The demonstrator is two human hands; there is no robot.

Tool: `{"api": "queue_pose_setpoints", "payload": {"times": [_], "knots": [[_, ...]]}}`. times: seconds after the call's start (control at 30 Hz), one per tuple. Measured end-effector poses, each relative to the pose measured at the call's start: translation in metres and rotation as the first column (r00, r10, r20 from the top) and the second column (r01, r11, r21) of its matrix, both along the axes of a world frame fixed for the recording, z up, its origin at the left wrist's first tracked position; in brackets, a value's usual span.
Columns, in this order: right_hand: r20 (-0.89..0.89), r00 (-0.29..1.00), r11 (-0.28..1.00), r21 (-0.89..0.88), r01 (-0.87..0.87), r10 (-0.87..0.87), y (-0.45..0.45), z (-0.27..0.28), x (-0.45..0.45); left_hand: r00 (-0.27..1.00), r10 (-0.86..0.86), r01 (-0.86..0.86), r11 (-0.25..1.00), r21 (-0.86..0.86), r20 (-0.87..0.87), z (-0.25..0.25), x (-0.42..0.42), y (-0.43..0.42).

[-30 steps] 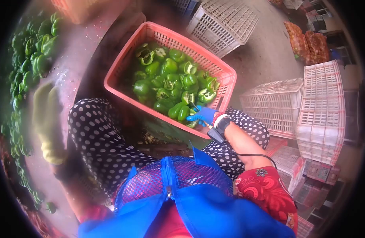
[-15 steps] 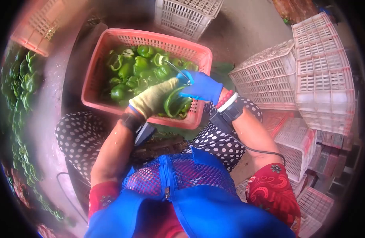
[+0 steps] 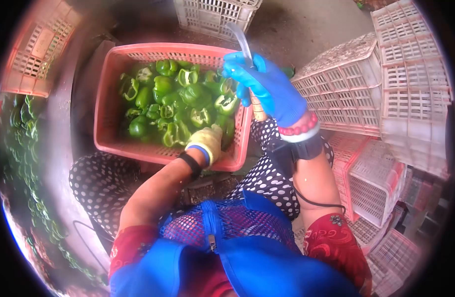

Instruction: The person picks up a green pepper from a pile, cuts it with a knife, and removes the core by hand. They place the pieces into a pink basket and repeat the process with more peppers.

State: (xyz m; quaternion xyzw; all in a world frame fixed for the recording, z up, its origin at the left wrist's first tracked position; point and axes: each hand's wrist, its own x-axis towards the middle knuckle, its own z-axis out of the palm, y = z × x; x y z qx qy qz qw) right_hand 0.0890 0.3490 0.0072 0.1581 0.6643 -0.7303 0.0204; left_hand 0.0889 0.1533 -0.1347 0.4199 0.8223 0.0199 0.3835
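Note:
My right hand (image 3: 267,86), in a blue glove, is closed around a curved knife (image 3: 241,42). Its thin blade points up and away above the basket's right rim, and a light wooden handle end (image 3: 258,108) sticks out below the fist. My left hand (image 3: 207,141), in a pale yellow glove, reaches down among the peppers near the front of a pink plastic basket (image 3: 121,146). Its fingertips are hidden, so any grip cannot be seen. Green bell peppers (image 3: 163,85) fill the basket; several are cut open and show pale insides.
White crates (image 3: 413,74) are stacked on the right, with pink and white ones (image 3: 371,178) lower down. Another white crate (image 3: 215,17) stands behind the basket. At the left lie many green peppers (image 3: 32,148), below a pinkish crate (image 3: 42,52).
My hands have moved apart. The right one rose up and rightward with the knife; the left went down into the peppers. The cut pepper between them is no longer held up there.

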Motion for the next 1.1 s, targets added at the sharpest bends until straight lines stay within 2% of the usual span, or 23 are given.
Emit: {"api": "queue_pose_setpoints", "payload": {"times": [0.07, 0.17, 0.2, 0.3, 0.33, 0.37, 0.43, 0.47, 0.5, 0.57, 0.63, 0.67, 0.7, 0.77, 0.8, 0.9, 0.97, 1.03, 1.07, 1.1], "knots": [[0.040, 0.999, 1.000, 0.022, 0.011, -0.012, 0.003, 0.007, 0.007, 1.000, -0.013, 0.015, 0.993, -0.119, 0.020, -0.005, -0.003, 0.013], [0.100, 0.993, 0.998, -0.007, 0.063, -0.062, 0.008, 0.019, 0.014, 0.975, -0.166, 0.136, 0.973, -0.188, -0.150, -0.023, 0.005, 0.016], [0.103, 0.992, 0.997, -0.018, 0.081, -0.079, 0.011, 0.022, 0.017, 0.969, -0.141, 0.112, 0.983, -0.147, -0.204, -0.033, 0.011, 0.011], [0.080, 0.989, 0.992, -0.004, 0.128, -0.127, 0.017, 0.020, 0.018, 0.982, -0.085, 0.058, 0.986, -0.159, -0.171, -0.063, 0.012, 0.017], [0.070, 0.988, 0.990, -0.011, 0.141, -0.140, 0.017, 0.021, 0.016, 0.977, -0.120, 0.095, 0.985, -0.143, -0.174, -0.066, 0.012, 0.022], [0.059, 0.987, 0.988, -0.021, 0.151, -0.150, 0.017, 0.023, 0.015, 0.993, -0.028, 0.003, 0.978, -0.209, -0.117, -0.051, 0.012, 0.031], [0.097, 0.981, 0.986, 0.001, 0.170, -0.169, 0.012, 0.029, 0.014, 0.995, -0.020, 0.000, 0.978, -0.207, -0.098, -0.061, 0.015, 0.031], [0.098, 0.979, 0.984, 0.014, 0.178, -0.179, 0.010, 0.030, 0.015, 0.993, -0.020, 0.004, 0.991, -0.134, -0.120, -0.068, 0.018, 0.024], [0.096, 0.978, 0.982, 0.029, 0.184, -0.186, 0.007, 0.029, 0.015, 0.989, -0.060, 0.033, 0.980, -0.196, -0.136, -0.077, 0.021, 0.028], [0.093, 0.979, 0.983, 0.042, 0.179, -0.183, -0.003, 0.033, 0.013, 0.994, 0.056, -0.069, 0.987, -0.143, -0.090, -0.071, 0.019, 0.033], [0.098, 0.980, 0.985, 0.022, 0.173, -0.174, -0.009, 0.037, 0.009, 0.979, 0.187, -0.200, 0.949, -0.244, -0.077, -0.086, 0.024, 0.045], [0.132, 0.984, 0.991, 0.069, 0.111, -0.120, -0.007, 0.036, 0.005, 0.983, 0.177, -0.182, 0.932, -0.315, -0.045, -0.080, 0.020, 0.052], [0.104, 0.985, 0.989, 0.069, 0.130, -0.137, -0.009, 0.035, 0.000, 0.974, 0.227, -0.217, 0.921, -0.323, -0.006, -0.079, 0.016, 0.052], [0.050, 0.985, 0.985, 0.064, 0.162, -0.165, -0.017, 0.034, -0.011, 0.993, 0.114, -0.103, 0.950, -0.296, 0.018, -0.055, 0.008, 0.045], [0.047, 0.982, 0.983, 0.007, 0.181, -0.181, -0.019, 0.037, -0.014, 0.990, 0.118, -0.103, 0.979, -0.178, 0.078, -0.054, 0.000, 0.033], [0.047, 0.983, 0.982, -0.053, 0.182, -0.179, -0.019, 0.038, -0.013, 0.984, 0.152, -0.147, 0.987, -0.061, 0.090, 0.068, -0.061, 0.008], [0.070, 0.982, 0.983, -0.046, 0.178, -0.175, -0.016, 0.037, -0.009, 0.898, 0.439, -0.433, 0.869, 0.240, 0.032, 0.069, -0.109, -0.022], [0.068, 0.983, 0.985, -0.010, 0.170, -0.169, -0.018, 0.041, -0.010, 0.782, 0.599, -0.571, 0.799, 0.189, -0.170, 0.047, -0.144, -0.042], [0.059, 0.986, 0.987, -0.022, 0.157, -0.155, -0.018, 0.035, -0.009, 0.650, 0.638, -0.584, 0.767, 0.266, -0.413, 0.027, -0.170, -0.069], [0.068, 0.988, 0.990, -0.004, 0.138, -0.138, -0.022, 0.038, -0.012, 0.457, 0.641, -0.576, 0.741, 0.344, -0.616, 0.013, -0.194, -0.096]]}}
